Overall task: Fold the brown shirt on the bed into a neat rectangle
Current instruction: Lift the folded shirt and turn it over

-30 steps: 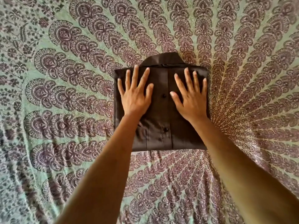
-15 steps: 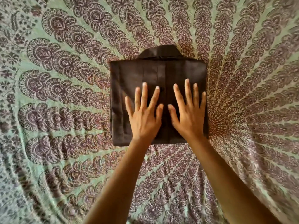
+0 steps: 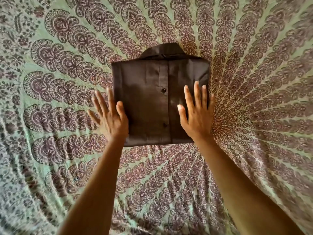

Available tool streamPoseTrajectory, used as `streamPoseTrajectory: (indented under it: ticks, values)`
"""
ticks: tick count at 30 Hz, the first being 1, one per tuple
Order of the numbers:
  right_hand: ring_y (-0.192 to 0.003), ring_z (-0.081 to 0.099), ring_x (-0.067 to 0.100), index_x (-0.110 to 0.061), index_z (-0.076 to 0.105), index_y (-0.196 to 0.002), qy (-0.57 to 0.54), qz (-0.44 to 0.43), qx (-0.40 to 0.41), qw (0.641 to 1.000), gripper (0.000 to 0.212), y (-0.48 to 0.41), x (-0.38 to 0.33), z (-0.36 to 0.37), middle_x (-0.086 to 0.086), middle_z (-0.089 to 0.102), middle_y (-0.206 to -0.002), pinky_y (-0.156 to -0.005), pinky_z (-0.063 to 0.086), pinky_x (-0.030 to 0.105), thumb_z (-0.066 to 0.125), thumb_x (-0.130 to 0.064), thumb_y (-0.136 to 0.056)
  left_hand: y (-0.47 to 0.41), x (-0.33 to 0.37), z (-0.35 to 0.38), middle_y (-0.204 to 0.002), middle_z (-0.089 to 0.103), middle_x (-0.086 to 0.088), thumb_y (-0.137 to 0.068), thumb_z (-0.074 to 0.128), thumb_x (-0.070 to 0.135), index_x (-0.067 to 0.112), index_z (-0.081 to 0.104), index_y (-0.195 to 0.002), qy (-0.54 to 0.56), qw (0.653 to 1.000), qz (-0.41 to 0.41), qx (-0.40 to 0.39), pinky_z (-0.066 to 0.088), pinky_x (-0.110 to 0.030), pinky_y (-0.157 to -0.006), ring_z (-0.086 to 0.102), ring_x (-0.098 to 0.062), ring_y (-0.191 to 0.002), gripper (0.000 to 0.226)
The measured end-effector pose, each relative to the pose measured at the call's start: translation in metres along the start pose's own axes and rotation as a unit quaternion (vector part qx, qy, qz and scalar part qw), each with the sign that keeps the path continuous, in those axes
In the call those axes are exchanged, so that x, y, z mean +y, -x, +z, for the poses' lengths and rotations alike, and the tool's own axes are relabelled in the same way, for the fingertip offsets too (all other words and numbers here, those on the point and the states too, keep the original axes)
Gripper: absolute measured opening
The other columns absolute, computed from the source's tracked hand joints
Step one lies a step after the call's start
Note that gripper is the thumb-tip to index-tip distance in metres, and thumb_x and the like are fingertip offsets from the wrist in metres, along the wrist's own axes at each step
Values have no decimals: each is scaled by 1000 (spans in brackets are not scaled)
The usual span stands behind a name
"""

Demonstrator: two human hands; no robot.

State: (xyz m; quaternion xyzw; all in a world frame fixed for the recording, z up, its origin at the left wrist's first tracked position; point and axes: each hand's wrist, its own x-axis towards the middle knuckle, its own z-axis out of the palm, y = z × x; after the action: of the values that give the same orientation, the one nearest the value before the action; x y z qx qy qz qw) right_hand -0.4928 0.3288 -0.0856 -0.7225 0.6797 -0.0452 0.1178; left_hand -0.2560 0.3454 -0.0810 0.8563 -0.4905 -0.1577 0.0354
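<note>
The brown shirt (image 3: 152,92) lies folded into a near-square block on the bed, button placket up, collar at the far edge. My left hand (image 3: 111,117) is spread flat at the shirt's near left corner, thumb on the fabric and the other fingers over the bedsheet beside it. My right hand (image 3: 197,112) lies flat with straight fingers on the shirt's right side, little finger past the right edge. Neither hand holds anything.
A green bedsheet (image 3: 50,167) with a purple radial paisley print covers the whole bed around the shirt. It lies mostly flat with light wrinkles at the left and near side.
Both hands have slid from the shirt's middle outward to its left and right sides and toward me. The left hand looks blurred from motion.
</note>
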Motion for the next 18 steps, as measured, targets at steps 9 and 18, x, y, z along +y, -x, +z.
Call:
streamPoseTrajectory:
  ticks: [9, 18]
  values:
    - [-141, 21, 32, -24, 27, -146, 17, -14, -38, 999, 62, -10, 30, 9, 12, 18, -155, -111, 17, 51, 29, -55, -92, 4, 18, 21, -158, 4, -2, -93, 22, 57, 40, 11, -147, -44, 992, 105, -50, -5, -49, -115, 2, -25, -145, 57]
    - [-143, 16, 29, -13, 22, -147, -6, 23, -22, 999, 61, 2, 4, 11, 14, 17, -155, -115, 10, 46, 23, -46, -96, -2, 21, -16, -133, 38, -18, -94, 49, 30, 13, 42, -135, 129, 984, -122, -30, 39, -40, -92, 44, -31, -112, 45]
